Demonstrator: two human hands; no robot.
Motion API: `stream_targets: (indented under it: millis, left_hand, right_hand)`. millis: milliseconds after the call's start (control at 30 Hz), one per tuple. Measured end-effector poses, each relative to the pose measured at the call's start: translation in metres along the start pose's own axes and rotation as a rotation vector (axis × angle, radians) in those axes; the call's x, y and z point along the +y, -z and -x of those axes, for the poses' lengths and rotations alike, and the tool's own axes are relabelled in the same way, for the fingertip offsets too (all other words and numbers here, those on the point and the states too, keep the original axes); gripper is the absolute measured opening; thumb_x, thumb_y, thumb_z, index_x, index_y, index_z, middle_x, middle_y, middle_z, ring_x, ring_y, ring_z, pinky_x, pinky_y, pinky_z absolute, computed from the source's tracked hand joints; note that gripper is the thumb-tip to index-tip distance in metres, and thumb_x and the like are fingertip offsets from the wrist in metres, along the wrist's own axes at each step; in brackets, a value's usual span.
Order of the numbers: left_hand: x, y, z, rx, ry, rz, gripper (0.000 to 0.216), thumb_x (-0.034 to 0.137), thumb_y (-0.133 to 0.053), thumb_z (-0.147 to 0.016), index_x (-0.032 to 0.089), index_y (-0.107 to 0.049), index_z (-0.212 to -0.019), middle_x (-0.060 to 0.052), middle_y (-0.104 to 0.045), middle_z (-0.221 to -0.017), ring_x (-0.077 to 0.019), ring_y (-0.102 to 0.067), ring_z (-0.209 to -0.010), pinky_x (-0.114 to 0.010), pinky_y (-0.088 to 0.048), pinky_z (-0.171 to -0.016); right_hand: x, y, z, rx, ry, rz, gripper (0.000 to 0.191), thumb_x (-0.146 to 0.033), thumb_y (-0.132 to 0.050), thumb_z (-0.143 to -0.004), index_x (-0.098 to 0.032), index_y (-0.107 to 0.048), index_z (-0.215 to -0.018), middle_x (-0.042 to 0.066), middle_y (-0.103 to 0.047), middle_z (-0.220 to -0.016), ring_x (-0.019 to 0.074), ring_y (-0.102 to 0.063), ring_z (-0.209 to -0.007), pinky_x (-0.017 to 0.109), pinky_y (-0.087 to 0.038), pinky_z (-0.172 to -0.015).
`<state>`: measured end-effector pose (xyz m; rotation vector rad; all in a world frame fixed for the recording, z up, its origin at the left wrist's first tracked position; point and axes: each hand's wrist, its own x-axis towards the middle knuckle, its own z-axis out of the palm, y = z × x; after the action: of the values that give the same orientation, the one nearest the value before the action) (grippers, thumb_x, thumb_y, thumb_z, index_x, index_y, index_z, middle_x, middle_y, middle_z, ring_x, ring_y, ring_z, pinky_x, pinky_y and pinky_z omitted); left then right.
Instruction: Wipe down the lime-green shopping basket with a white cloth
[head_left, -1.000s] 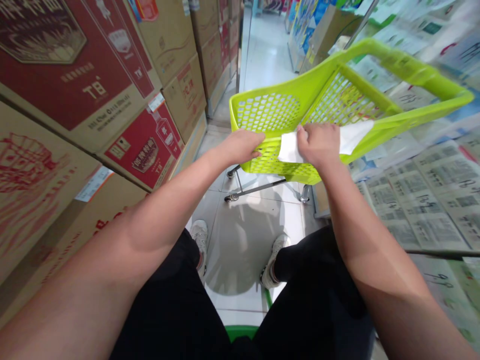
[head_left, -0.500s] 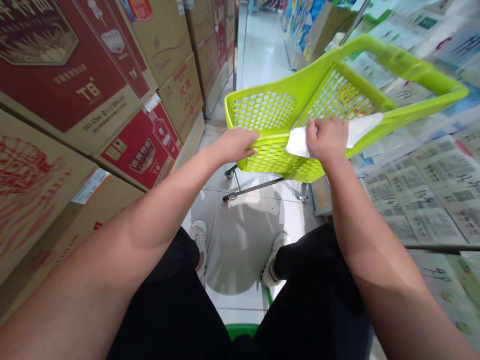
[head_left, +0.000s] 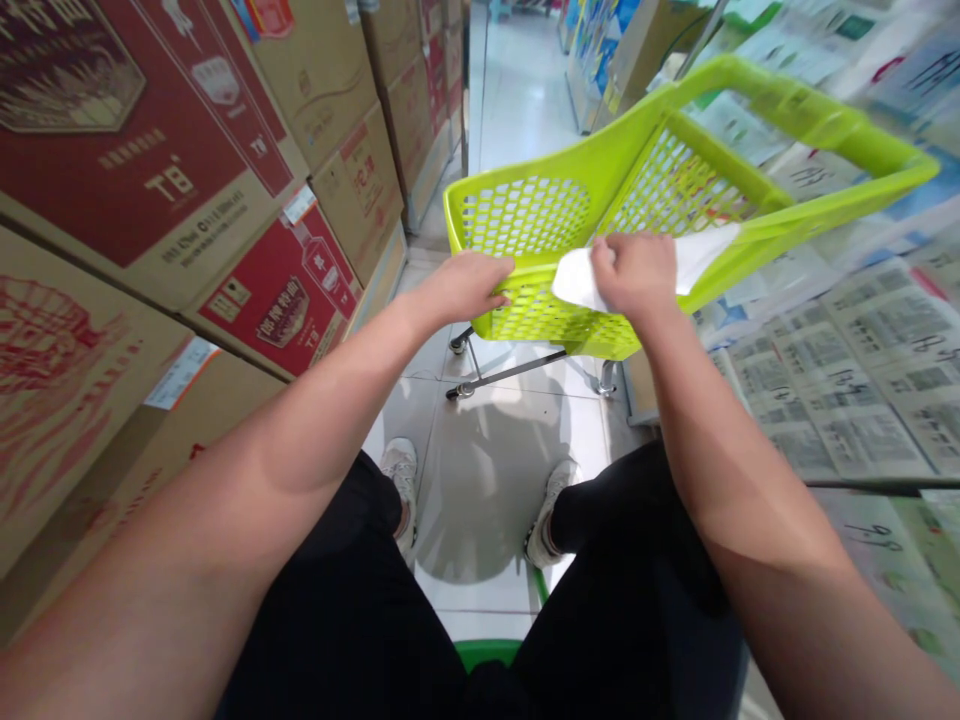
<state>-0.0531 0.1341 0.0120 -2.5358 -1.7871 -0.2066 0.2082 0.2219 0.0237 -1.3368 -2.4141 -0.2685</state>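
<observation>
The left hand (head_left: 474,285) grips the green cart (head_left: 607,172) at its corner; the right hand (head_left: 637,270) clutches a white cloth (head_left: 576,280) against the cart's edge.

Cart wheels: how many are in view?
3: a far-left wheel, a near-left wheel, and a right-hand wheel. Others may be hidden beneath the cart.

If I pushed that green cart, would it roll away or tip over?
The green cart would probably roll easily, since it stands on small wheels on a smooth-looking tiled floor. It might tip if shoved up high, because its basket sits well above those wheels. The left hand gripping it would likely help hold it steady.
</observation>
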Motion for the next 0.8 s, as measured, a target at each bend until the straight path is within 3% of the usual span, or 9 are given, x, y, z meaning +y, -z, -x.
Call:
stream_targets:
  millis: [67,133,300,367,500,600,800]
  left_hand:
    - [0.002,-0.002,-0.001,0.014,0.004,-0.002,0.034,0.038,-0.066,-0.104,0.017,-0.069,-0.131,-0.015,-0.080,-0.120,-0.0337,-0.075,-0.116,-0.040,-0.053,-0.095]
    - [0.004,-0.005,-0.003,0.038,0.003,0.004,0.033,0.038,-0.066,-0.104,0.018,-0.069,-0.130,-0.014,-0.079,-0.120,-0.0337,-0.075,-0.116,-0.040,-0.053,-0.095]
    - [0.004,-0.008,-0.008,0.079,-0.032,0.043,0.030,0.037,-0.062,-0.105,0.020,-0.071,-0.128,-0.013,-0.080,-0.122,-0.0337,-0.074,-0.119,-0.040,-0.052,-0.097]
    - [0.002,-0.007,-0.008,0.076,-0.047,0.058,0.031,0.035,-0.060,-0.105,0.020,-0.071,-0.129,-0.012,-0.080,-0.123,-0.0331,-0.074,-0.120,-0.039,-0.052,-0.098]
    - [0.002,-0.004,-0.007,0.043,-0.027,0.023,0.035,0.038,-0.063,-0.104,0.018,-0.070,-0.132,-0.013,-0.080,-0.122,-0.0325,-0.074,-0.118,-0.039,-0.053,-0.098]
    - [0.002,-0.005,-0.007,0.048,-0.027,0.012,0.036,0.039,-0.065,-0.104,0.015,-0.070,-0.130,-0.015,-0.080,-0.122,-0.0324,-0.075,-0.116,-0.038,-0.053,-0.096]
    - [0.001,-0.004,-0.004,0.070,-0.076,0.104,0.035,0.035,-0.059,-0.104,0.018,-0.072,-0.131,-0.013,-0.080,-0.129,-0.0325,-0.074,-0.123,-0.038,-0.053,-0.101]
  right_hand:
    - [0.021,0.000,-0.005,0.056,-0.095,0.025,0.065,-0.057,-0.025,-0.114,-0.019,-0.075,-0.100,0.021,-0.074,-0.098,0.0391,-0.062,-0.107,0.057,-0.039,-0.100]
    - [0.019,-0.001,0.000,0.094,-0.091,0.021,0.066,-0.058,-0.022,-0.115,-0.019,-0.074,-0.100,0.021,-0.074,-0.100,0.0393,-0.061,-0.109,0.059,-0.037,-0.103]
    - [-0.050,-0.004,0.027,0.046,0.192,-0.025,0.059,-0.056,-0.024,-0.116,-0.020,-0.069,-0.129,0.017,-0.071,-0.129,0.0379,-0.056,-0.127,0.058,-0.033,-0.115]
    - [-0.062,-0.002,0.028,0.010,0.258,-0.033,0.057,-0.054,-0.025,-0.117,-0.021,-0.067,-0.136,0.017,-0.070,-0.133,0.0369,-0.056,-0.129,0.056,-0.034,-0.115]
    - [-0.031,0.003,0.015,-0.030,0.134,-0.013,0.063,-0.048,-0.017,-0.119,-0.018,-0.072,-0.115,0.018,-0.074,-0.117,0.0349,-0.061,-0.117,0.051,-0.038,-0.105]
    - [-0.013,0.002,0.012,0.016,0.052,0.024,0.064,-0.051,-0.022,-0.118,-0.016,-0.074,-0.106,0.018,-0.075,-0.111,0.0344,-0.060,-0.113,0.051,-0.037,-0.104]
    - [-0.056,-0.007,0.035,0.058,0.272,-0.081,0.055,-0.048,-0.026,-0.118,-0.029,-0.066,-0.150,0.011,-0.070,-0.139,0.0334,-0.055,-0.132,0.055,-0.029,-0.120]
